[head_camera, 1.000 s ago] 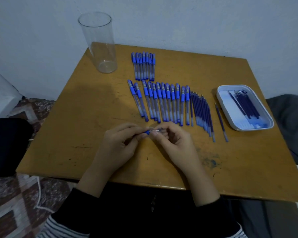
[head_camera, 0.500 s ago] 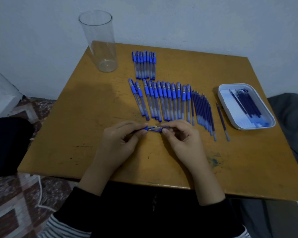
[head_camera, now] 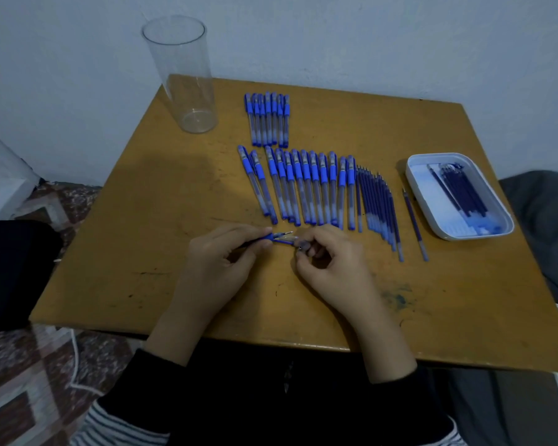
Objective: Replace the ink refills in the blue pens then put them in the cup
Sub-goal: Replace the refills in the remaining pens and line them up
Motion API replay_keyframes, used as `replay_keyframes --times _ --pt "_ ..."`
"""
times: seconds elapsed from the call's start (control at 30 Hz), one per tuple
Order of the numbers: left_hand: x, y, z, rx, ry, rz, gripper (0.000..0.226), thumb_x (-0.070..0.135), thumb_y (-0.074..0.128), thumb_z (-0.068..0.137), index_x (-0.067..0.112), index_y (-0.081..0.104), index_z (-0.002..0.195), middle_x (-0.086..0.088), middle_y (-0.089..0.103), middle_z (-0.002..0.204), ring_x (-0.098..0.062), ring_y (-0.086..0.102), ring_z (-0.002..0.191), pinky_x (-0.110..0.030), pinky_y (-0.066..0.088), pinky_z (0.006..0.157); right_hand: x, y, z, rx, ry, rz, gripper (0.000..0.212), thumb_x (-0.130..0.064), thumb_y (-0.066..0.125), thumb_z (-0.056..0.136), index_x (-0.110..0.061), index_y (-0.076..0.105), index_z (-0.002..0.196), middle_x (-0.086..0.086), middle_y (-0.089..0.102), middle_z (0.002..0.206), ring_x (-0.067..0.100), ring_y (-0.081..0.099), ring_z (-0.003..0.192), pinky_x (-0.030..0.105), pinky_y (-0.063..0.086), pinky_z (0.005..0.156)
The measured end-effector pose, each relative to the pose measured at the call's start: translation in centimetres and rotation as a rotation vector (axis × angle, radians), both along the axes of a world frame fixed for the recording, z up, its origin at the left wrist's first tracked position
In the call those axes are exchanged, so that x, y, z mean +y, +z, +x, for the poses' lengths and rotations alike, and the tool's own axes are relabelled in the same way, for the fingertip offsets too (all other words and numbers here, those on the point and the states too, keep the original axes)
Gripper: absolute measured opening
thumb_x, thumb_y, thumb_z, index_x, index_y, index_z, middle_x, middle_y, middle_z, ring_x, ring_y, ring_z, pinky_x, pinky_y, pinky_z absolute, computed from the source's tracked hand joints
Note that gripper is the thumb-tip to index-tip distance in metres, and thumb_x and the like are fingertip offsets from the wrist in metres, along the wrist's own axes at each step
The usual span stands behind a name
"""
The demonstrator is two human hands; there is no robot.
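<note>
The pen (head_camera: 279,238) lies crosswise just above the table (head_camera: 142,220), between both hands. The left hand (head_camera: 218,268) pinches its left portion between thumb and curled fingers. The right hand (head_camera: 331,268), fingers curled, pinches a small part (head_camera: 300,247) at its right end. The cup (head_camera: 187,75) stands well apart at the far left corner.

We see an ochre-brown table (head_camera: 174,252) w/ a blue ink smudge (head_camera: 397,298). Pens (head_camera: 303,188): clear barrels, bright blue caps; the held pen (head_camera: 279,238) has a blue grip too. Refills (head_camera: 376,204) dark navy, paler blue at one end. Tray (head_camera: 410,175) white, cup (head_camera: 187,75) clear & colourless. Sleeves (head_camera: 136,381) black, w/ grey-white stripes (head_camera: 116,426) lower down. Floor (head_camera: 20,397) reddish-brown & white, geometric pattern. Wall (head_camera: 335,33) pale blue-grey, we'd say.
</note>
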State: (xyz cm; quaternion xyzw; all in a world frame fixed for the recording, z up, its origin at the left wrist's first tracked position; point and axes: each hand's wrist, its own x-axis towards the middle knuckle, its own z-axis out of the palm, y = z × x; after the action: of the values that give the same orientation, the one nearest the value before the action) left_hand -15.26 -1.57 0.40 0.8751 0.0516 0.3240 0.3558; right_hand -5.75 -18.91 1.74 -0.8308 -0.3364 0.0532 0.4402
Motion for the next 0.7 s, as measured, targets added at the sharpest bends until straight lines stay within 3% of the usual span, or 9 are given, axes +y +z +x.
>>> replay_keyframes --times 0.17,0.27,0.47,0.6,0.7 --pt "-0.01 0.01 -0.03 0.007 -0.007 0.001 0.022 0.011 0.080 0.084 0.012 0.078 0.106 0.010 0.072 0.103 0.001 0.067 0.096 -0.016 0.052 0.085 -0.08 0.06 -0.03 0.041 -0.011 0.019 0.023 -0.004 0.072 0.080 -0.023 0.065 0.091 -0.006 0.057 0.084 0.010 0.054 0.081 0.012 0.044 0.070" --pt "-0.07 0.06 -0.07 0.006 -0.013 -0.014 0.020 0.011 0.080 0.084 0.012 0.079 0.105 0.011 0.073 0.102 0.001 0.068 0.096 -0.016 0.052 0.085 -0.20 -0.17 -0.04 0.096 -0.053 0.122 0.020 -0.002 0.069 0.082 -0.019 0.068 0.093 -0.003 0.060 0.087 0.013 0.058 0.081 0.017 0.048 0.071" --pt "-0.19 0.15 -0.11 -0.002 -0.043 0.000 0.021 0.009 0.081 0.083 0.012 0.079 0.104 0.011 0.072 0.101 0.002 0.067 0.095 -0.015 0.050 0.085 -0.34 -0.14 0.03 0.078 0.021 0.229 0.028 -0.012 0.071 0.088 -0.017 0.070 0.115 -0.004 0.063 0.097 0.015 0.061 0.089 0.025 0.053 0.081" --pt "-0.21 0.15 -0.17 -0.008 -0.049 0.017 0.021 0.009 0.081 0.083 0.011 0.079 0.104 0.011 0.072 0.101 0.002 0.068 0.093 -0.016 0.052 0.082 -0.36 -0.20 0.16 0.047 0.018 0.220 0.016 -0.013 0.071 0.089 -0.016 0.074 0.104 -0.004 0.066 0.097 0.014 0.062 0.092 0.024 0.052 0.081" --pt "-0.16 -0.06 -0.07 -0.040 -0.011 -0.022 0.019 0.008 0.080 0.084 0.011 0.079 0.102 0.009 0.073 0.100 0.002 0.068 0.094 -0.016 0.051 0.084 -0.66 0.21 0.30 0.175 -0.049 0.352 0.014 -0.006 0.066 0.091 -0.016 0.071 0.099 -0.001 0.069 0.090 0.014 0.065 0.086 0.025 0.054 0.078"
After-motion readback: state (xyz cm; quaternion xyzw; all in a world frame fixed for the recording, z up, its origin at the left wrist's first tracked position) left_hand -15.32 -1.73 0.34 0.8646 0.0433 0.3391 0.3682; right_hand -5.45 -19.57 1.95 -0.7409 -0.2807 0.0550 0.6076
